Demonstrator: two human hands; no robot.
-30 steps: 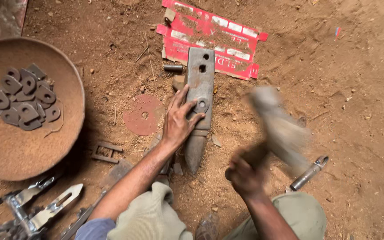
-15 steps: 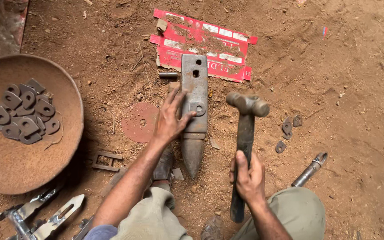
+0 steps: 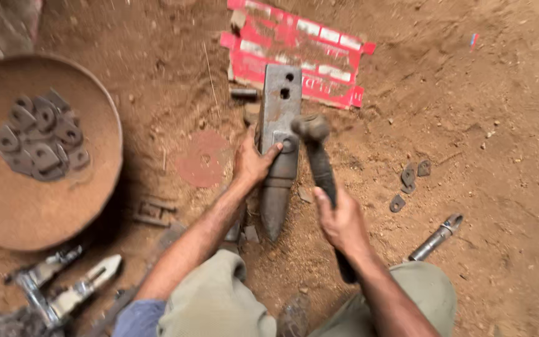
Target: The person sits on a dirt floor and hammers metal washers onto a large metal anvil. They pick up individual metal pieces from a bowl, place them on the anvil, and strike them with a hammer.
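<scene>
Open dirt to the right, clutter to the left and ahead.

The anvil (image 3: 280, 143) stands mid-floor with the left hand (image 3: 252, 163) against its side and the hammer (image 3: 322, 168), gripped by the right hand (image 3: 342, 219), over its face, so the middle is blocked. Left of it, a rusty disc (image 3: 204, 159) lies flat, then the wide rusty pan (image 3: 45, 200) of metal tabs (image 3: 38, 138) fills that side. Flattened red cardboard (image 3: 301, 53) lies beyond the anvil. To the right, only a few small tabs (image 3: 410, 181) and a steel rod (image 3: 435, 237) lie on the bare ground. Clamps (image 3: 63, 290) crowd the near left corner.
</scene>
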